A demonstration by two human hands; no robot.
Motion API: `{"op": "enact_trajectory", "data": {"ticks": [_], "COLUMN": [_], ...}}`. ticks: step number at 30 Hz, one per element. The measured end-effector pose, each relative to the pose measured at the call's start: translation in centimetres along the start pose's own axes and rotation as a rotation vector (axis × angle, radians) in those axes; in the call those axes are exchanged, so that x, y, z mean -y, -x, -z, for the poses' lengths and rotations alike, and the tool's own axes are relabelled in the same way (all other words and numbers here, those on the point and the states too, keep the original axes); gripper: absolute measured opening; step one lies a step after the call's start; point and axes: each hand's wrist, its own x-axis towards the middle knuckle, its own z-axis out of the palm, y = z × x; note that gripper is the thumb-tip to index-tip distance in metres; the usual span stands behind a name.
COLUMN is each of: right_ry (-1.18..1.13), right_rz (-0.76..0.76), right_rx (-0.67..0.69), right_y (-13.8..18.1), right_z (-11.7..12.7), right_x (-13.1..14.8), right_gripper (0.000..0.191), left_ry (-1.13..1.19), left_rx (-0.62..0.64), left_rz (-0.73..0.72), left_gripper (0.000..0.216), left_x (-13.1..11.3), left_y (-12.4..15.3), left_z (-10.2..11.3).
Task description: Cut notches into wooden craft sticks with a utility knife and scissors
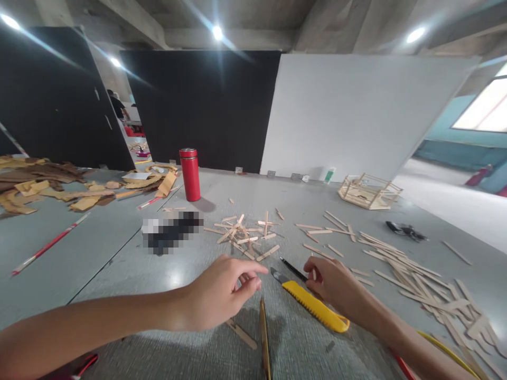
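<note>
Sticks (248, 240) are lying in a loose heap on the grey table (158, 272) in the head view. My left hand (222, 293) is hovering just this side of them, its pinch spread apart. My right hand (330, 279) is bending inward beside a black pen (292, 269); I cannot tell whether it is gripping anything. Between my hands, a yellow knife (316, 307) is lying, pointing toward the sticks.

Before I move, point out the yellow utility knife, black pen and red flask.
Yellow utility knife (312, 305): head view, middle of the handle.
Black pen (293, 269): head view, on the barrel.
Red flask (190, 178): head view, middle of the body.
</note>
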Motion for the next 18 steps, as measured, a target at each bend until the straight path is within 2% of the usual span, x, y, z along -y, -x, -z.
{"op": "enact_trajectory", "data": {"ticks": [3, 6, 10, 18], "right_ry": [-0.039, -0.066, -0.010, 0.016], "right_rz": [0.015, 0.022, 0.011, 0.030], "right_rx": [0.023, 0.017, -0.029, -0.022], "right_y": [0.3, 0.6, 0.5, 0.2], "right_z": [1.2, 1.8, 1.1, -0.5], "right_x": [0.6, 0.7, -0.2, -1.6], "right_gripper": [0.013, 0.023, 0.012, 0.013], "left_ry": [-0.012, -0.017, -0.010, -0.007], "left_rx": [0.002, -0.004, 0.002, 0.012], "left_rz": [-0.014, -0.022, -0.024, -0.011], "left_gripper": [0.037, 0.038, 0.039, 0.039], "left_x": [0.1, 0.2, 0.1, 0.3], "left_y": [0.0, 0.1, 0.1, 0.2], "left_z": [-0.1, -0.1, -0.2, -0.3]}}
